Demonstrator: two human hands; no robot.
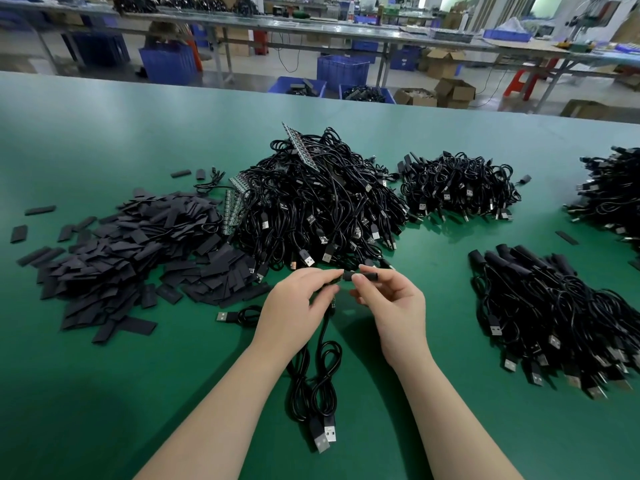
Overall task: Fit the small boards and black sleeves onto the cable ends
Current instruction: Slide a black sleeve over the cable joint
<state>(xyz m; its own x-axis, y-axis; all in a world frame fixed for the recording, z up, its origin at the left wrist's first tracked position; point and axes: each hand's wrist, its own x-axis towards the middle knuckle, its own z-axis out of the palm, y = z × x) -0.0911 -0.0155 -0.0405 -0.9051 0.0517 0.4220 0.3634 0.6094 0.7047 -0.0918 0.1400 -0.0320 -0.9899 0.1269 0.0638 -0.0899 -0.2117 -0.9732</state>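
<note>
Both hands are raised together just above the tabletop, at about 6 o'clock from the big cable heap. The left hand pinches a cable end, where a small board seems to sit, though it is too small to be sure; the cable hangs from this hand toward 6 o'clock and coils on the tabletop, its plugs lying nearest the person. The right hand pinches a black sleeve between thumb and fingertips.

The sleeve lies at 3 o'clock from the cable end, touching or nearly touching it, and its long axis runs 9 to 3, in line with the end. Judging from that, the coming move is a slide of the sleeve toward 9 o'clock over the end, with the left hand holding firm; the right hand carries the motion.

Spare sleeves are heaped at 9 o'clock, board strips rest on the big heap at 12, and seemingly finished cables lie at 3 o'clock.
</note>
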